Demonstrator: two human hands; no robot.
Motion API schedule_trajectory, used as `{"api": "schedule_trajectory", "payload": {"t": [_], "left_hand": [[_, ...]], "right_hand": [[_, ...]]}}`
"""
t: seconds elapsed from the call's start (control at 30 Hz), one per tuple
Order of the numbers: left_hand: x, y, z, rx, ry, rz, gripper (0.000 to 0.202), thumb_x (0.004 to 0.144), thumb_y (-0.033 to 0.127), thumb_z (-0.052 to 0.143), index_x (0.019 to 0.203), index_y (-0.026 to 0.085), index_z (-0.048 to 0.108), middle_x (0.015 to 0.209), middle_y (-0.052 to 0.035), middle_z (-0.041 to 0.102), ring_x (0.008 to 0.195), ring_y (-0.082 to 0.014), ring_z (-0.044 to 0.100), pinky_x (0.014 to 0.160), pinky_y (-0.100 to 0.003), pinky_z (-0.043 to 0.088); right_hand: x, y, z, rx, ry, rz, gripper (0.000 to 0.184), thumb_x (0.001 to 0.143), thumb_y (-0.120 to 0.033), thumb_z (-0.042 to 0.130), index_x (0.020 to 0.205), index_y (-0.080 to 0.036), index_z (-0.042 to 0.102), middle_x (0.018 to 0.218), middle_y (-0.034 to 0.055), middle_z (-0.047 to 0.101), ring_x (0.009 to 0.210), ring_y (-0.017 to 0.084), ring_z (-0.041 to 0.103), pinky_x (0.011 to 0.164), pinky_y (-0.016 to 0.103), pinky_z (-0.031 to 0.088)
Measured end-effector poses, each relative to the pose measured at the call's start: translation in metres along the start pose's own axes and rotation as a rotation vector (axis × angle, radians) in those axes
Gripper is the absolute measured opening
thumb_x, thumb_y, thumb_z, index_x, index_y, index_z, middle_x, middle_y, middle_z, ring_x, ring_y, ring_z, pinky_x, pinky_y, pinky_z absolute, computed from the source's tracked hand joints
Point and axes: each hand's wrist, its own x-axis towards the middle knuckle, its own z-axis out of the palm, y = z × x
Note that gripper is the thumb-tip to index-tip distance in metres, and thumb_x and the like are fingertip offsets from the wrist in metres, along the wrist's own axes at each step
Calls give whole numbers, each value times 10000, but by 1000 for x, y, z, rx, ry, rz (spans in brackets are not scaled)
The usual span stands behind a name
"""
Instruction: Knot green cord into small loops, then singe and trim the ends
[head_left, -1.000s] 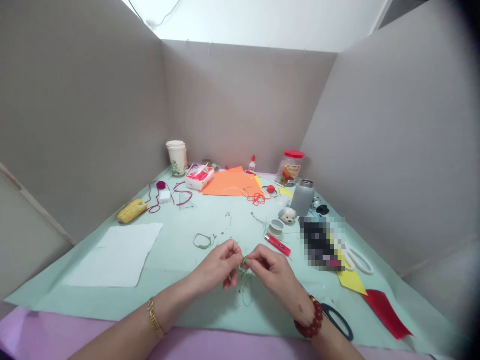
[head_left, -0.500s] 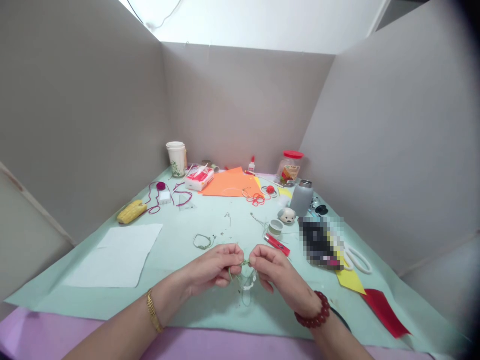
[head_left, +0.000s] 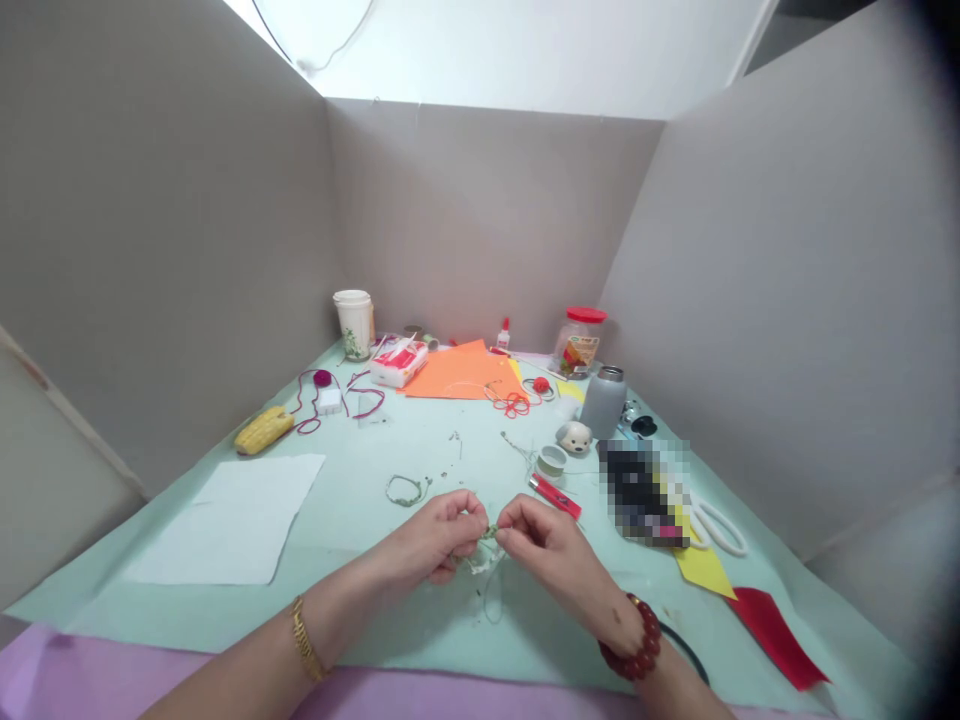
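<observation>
Between my two hands is a green braided cord bracelet (head_left: 490, 533), with pale loops hanging below it toward the table. My left hand (head_left: 442, 535) pinches its left end between thumb and forefinger. On the other side, my right hand (head_left: 540, 538) pinches the cord close to the left fingertips. A second cord bracelet (head_left: 405, 489) lies on the table just beyond my left hand. Past my right hand are a red lighter (head_left: 555, 496) and a spool of thread (head_left: 552, 460). Fine detail of the knots is too small to make out.
A grey bottle (head_left: 604, 402), a dog figurine (head_left: 574, 437) and white-handled scissors (head_left: 718, 528) are at the right. White cloth (head_left: 232, 520) and a yellow corn-shaped object (head_left: 265, 430) lie left. Orange paper (head_left: 461, 370), a tissue pack (head_left: 399, 362) and a red-lidded jar (head_left: 580, 342) stand farther back.
My hands have drawn slightly closer together around the cord, and the hanging loops have bunched and shifted. The right wrist has moved a little down and right. The view has tilted slightly.
</observation>
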Motion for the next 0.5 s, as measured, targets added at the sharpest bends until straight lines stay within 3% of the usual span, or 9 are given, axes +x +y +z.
{"api": "schedule_trajectory", "payload": {"t": [0.17,0.33,0.43,0.5], "left_hand": [[1,-1,0,24,31,16,354,764,517,596,773,226,396,534,108,209,468,-66,102,411,-209,66],[4,-6,0,53,63,8,339,761,506,599,783,226,409,550,102,245,458,-58,125,406,-200,86],[5,-7,1,76,91,1,329,767,497,591,780,225,406,547,102,262,453,-57,131,398,-196,96],[7,-9,1,86,100,-1,322,773,494,582,777,225,406,534,104,264,446,-58,133,393,-192,106]], "right_hand": [[1,-5,0,-12,24,-15,109,808,-244,527,713,-192,540,541,-64,386,516,97,344,495,227,277],[7,1,-13,78,35,81,176,801,-333,536,691,-197,526,566,-51,424,460,93,376,439,227,311],[9,4,-20,-81,192,10,180,793,-330,546,674,-196,558,643,-5,491,586,139,461,535,260,389],[7,2,-19,-213,324,-86,126,786,-309,562,762,-198,617,836,54,558,795,196,514,695,313,423]]}}
